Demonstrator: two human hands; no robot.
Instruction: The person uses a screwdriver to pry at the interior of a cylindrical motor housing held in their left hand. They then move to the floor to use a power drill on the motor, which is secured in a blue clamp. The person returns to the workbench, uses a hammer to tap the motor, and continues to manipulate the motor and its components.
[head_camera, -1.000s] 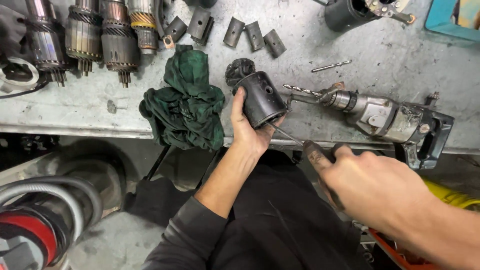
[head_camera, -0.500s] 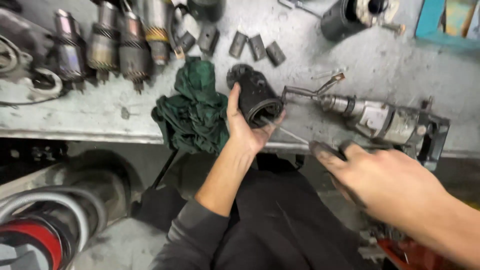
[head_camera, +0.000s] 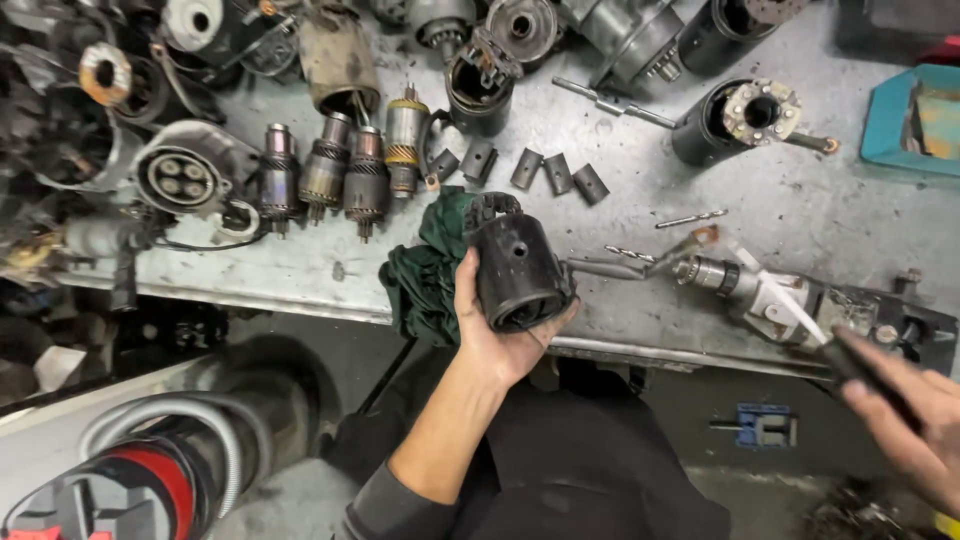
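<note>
Grey metal table (head_camera: 800, 220), scuffed and crowded, is running across the top of the view. The person is sitting at its near edge.

Power drill (head_camera: 790, 295) is lying on its side at the right of the table, bit pointing left toward the housing.

Black cylindrical motor housing (head_camera: 518, 270) is sitting in the left hand (head_camera: 495, 335) at the table's front edge, open end tilted toward the viewer. Fingers and thumb are clamped around its lower rim. It is resting against a crumpled dark green rag (head_camera: 430, 265) just to its left.

Right hand (head_camera: 905, 425) is coming in low at the right edge, fingers closed around a dark slim tool handle (head_camera: 860, 370); the tip is hidden.

Row of armatures (head_camera: 335, 175) is standing further back, with small curved metal pieces (head_camera: 558, 175) near them.

Judgement: the housing is looking stripped and empty, so disassembly seems done; work inside it, and any refitting of parts, seems left.
</note>
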